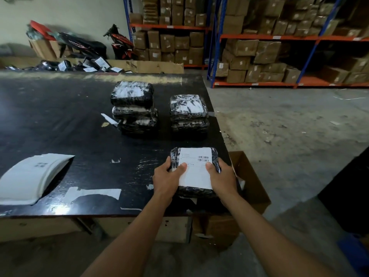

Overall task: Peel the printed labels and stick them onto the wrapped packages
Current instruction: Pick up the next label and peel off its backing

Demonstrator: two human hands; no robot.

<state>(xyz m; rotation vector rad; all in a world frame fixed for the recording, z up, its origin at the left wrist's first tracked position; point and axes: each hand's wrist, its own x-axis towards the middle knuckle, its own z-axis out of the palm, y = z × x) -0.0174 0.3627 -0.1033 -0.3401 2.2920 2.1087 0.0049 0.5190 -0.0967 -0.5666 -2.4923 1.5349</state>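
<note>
A black wrapped package (196,191) lies near the front right corner of the black table (69,116). A white printed label (195,168) with barcodes covers its top. My left hand (167,177) grips the package's left side, thumb pressed on the label. My right hand (220,176) grips its right side, thumb also on the label. Two stacks of wrapped packages stand further back: a taller stack (134,108) and a lower stack (188,113) to its right. A curled pile of label sheets (30,176) lies at the front left.
An open cardboard box (249,182) sits on the floor beside the table's right edge. Paper scraps (95,193) stick to the tabletop. Labelled parcels (79,65) are heaped beyond the far edge. Shelving with cartons (269,47) fills the background, across a concrete floor (289,126).
</note>
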